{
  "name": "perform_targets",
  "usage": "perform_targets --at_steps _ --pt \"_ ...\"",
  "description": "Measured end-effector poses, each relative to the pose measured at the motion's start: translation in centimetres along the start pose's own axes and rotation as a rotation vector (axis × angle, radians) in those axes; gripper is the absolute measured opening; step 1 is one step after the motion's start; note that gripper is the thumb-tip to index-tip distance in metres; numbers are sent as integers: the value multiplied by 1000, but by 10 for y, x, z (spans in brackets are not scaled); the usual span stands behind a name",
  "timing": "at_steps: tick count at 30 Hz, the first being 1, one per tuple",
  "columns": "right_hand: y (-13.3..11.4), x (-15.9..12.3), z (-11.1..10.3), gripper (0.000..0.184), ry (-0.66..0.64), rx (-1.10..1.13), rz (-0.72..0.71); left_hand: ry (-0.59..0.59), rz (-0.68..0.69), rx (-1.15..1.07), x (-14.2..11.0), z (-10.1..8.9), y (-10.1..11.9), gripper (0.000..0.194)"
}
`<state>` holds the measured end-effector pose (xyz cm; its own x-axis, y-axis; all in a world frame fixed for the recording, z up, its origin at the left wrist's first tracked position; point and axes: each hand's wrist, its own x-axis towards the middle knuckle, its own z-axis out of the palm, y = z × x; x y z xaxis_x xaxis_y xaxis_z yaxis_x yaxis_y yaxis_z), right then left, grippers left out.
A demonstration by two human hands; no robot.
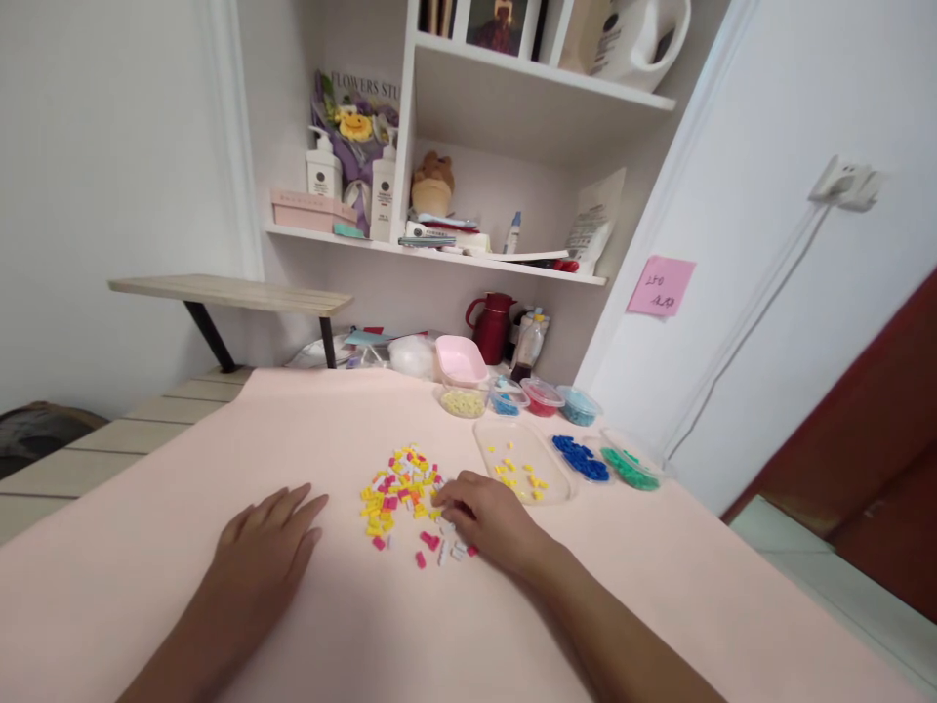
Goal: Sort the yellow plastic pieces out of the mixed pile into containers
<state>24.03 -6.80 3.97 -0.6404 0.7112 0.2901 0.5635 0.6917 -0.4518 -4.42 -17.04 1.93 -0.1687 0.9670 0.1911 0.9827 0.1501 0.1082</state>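
A loose pile of small toy bricks (399, 493), yellow, pink, white and a few orange, lies spread on the pink tabletop (351, 625). My right hand (483, 513) is at the pile's right edge, its fingers curled and pressed together among the bricks; what is between the fingertips is hidden. Several pink and white bricks lie just below that hand. My left hand (267, 547) rests flat to the left of the pile, fingers stretched out, holding nothing. Beyond my right hand is a shallow clear tray (560, 478) with several yellow bricks inside.
Behind the tray stand clear tubs of yellow (463, 402), red (542, 397) and light blue pieces (580, 405). Dark blue bricks (581, 458) and a tub of green bricks (631, 469) are at right. A pink box (461, 361) and red jug (494, 327) stand at the back.
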Motion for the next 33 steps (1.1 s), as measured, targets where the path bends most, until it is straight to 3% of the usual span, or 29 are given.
perform_targets --at_steps 6,14,18,24,28,30,33 --pt "1 2 4 26 -19 6 -53 51 28 -34 1 5 -4 49" --pt "-8 1 1 21 11 -10 -4 12 13 12 1 2 -4 51" --pt "1 0 -10 21 178 -9 80 31 26 11 1 3 -5 50" --pt "36 -6 -45 17 546 -49 235 -7 -2 5 -1 -3 0 50" --pt "50 -14 -56 27 665 -168 403 -21 -24 2 -2 -7 4 49" --pt "51 -15 -57 34 711 -174 417 -18 -20 5 -1 -7 3 49" --pt "45 -11 -53 32 732 -89 307 -20 -13 10 0 -4 2 49"
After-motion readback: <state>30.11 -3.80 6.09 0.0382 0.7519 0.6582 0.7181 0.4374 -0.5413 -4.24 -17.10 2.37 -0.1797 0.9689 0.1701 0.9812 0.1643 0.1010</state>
